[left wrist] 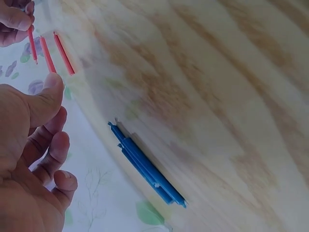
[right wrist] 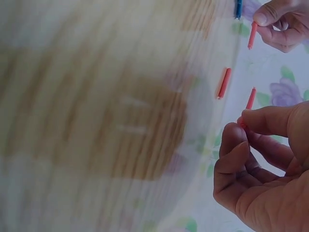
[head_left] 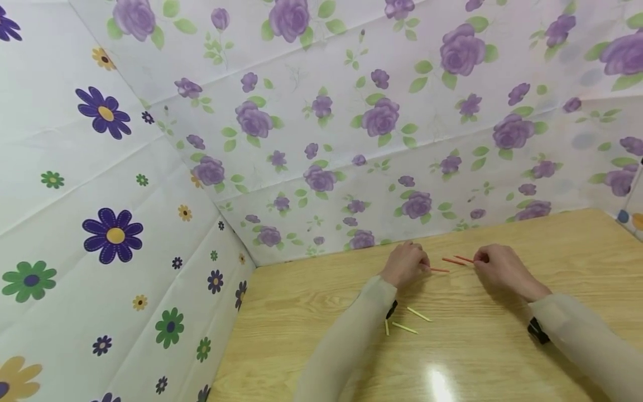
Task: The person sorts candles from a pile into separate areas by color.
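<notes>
Wooden table, yellow sticks near sleeve

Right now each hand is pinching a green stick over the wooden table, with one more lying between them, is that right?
Not quite: the sticks are red, not green. The head view shows the left hand and the right hand each pinching a red stick over the wooden table, with another red one lying between them.

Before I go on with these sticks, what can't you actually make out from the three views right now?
- Head view: the blue sticks are hidden, probably behind the left hand.
- Right wrist view: the table is motion-blurred; the yellow sticks are faint streaks.
- Left wrist view: the right hand is cut off by the frame edge.
</notes>
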Demonstrator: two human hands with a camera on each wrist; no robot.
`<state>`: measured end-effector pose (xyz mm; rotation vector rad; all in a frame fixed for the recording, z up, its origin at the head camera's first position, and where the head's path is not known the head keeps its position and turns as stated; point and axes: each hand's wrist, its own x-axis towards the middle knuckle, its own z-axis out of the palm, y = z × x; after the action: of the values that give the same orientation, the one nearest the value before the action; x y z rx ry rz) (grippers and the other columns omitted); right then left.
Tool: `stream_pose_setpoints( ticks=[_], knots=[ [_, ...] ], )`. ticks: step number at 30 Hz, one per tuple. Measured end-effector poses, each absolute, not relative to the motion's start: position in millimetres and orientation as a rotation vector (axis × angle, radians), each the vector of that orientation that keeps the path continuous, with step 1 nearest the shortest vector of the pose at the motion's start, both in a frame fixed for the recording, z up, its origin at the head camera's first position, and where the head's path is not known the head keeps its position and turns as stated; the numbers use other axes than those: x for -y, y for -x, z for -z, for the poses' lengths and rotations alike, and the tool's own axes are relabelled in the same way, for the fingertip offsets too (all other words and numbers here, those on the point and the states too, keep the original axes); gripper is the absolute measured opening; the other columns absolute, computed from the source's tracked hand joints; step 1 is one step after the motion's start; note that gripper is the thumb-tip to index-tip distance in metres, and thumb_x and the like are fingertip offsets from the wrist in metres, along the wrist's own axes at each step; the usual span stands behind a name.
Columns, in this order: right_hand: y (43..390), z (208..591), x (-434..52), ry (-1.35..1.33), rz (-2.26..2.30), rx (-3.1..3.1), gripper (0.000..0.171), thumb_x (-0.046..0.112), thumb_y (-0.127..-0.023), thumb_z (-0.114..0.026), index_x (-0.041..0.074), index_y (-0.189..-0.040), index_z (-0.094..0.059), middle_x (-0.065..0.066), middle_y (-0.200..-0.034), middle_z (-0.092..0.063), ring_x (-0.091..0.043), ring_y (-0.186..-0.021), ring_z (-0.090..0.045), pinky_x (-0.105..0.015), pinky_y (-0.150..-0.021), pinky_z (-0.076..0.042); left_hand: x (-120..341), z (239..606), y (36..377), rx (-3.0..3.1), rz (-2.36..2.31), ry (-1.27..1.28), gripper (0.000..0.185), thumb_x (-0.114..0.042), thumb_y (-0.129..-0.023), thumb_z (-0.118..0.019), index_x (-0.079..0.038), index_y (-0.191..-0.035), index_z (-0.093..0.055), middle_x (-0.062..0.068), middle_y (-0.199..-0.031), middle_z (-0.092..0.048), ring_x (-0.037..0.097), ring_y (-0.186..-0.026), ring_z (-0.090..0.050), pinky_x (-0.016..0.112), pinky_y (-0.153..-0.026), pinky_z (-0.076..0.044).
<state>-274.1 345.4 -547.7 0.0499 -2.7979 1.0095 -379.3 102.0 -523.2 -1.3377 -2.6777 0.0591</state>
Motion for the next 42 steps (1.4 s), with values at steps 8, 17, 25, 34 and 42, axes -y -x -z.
stream_pose_setpoints(
  ticks=[8,17,25,34,42],
  knots=[
    [280.8,550.6,-346.3,-0.025,-1.038,2.798,0.018,0.004,-0.099,-0.063,-0.007,-0.098,-0.078,-0.020,-0.091,-0.077,-0.028,-0.081,-0.070,-0.044,-0.071,-0.059,-110.2,526.6,382.3,2.699,-0.059,1.320,0.011,-0.036,-0.102,-0.078,-0.031,-0.103,-0.087,-0.015,-0.102,-0.076,0.007,-0.097,-0.062,0.024,-0.095,-0.053],
    [285.3,553.1,-348.2,-0.015,-1.041,2.792,0.015,0.001,-0.098,-0.067,-0.009,-0.097,-0.078,-0.024,-0.092,-0.078,-0.035,-0.082,-0.072,-0.050,-0.072,-0.061,-119.3,531.9,385.1,2.735,-0.050,1.302,0.011,-0.037,-0.102,-0.078,-0.031,-0.103,-0.087,-0.015,-0.103,-0.075,0.006,-0.094,-0.059,0.024,-0.094,-0.053],
    [289.9,555.5,-347.6,-0.049,-1.010,2.802,0.014,0.002,-0.097,-0.069,-0.006,-0.093,-0.080,-0.022,-0.090,-0.079,-0.036,-0.081,-0.073,-0.053,-0.073,-0.062,-127.5,534.8,386.1,2.724,-0.038,1.312,0.011,-0.038,-0.101,-0.079,-0.031,-0.102,-0.088,-0.016,-0.101,-0.077,0.004,-0.089,-0.059,0.019,-0.090,-0.052],
    [293.5,556.9,-346.8,-0.075,-0.948,2.790,0.011,0.001,-0.095,-0.072,-0.004,-0.089,-0.080,-0.018,-0.085,-0.078,-0.034,-0.078,-0.071,-0.052,-0.072,-0.060,-132.5,536.0,387.7,2.695,-0.068,1.311,0.010,-0.037,-0.101,-0.079,-0.033,-0.101,-0.088,-0.016,-0.100,-0.076,0.005,-0.088,-0.058,0.019,-0.085,-0.052],
    [294.6,556.9,-345.1,-0.068,-0.971,2.792,0.012,0.000,-0.095,-0.071,-0.004,-0.089,-0.080,-0.017,-0.083,-0.077,-0.031,-0.075,-0.070,-0.049,-0.069,-0.060,-135.6,540.0,390.7,2.733,-0.045,1.276,0.010,-0.037,-0.101,-0.079,-0.034,-0.101,-0.088,-0.016,-0.101,-0.075,0.005,-0.089,-0.058,0.018,-0.083,-0.051]
  ],
)
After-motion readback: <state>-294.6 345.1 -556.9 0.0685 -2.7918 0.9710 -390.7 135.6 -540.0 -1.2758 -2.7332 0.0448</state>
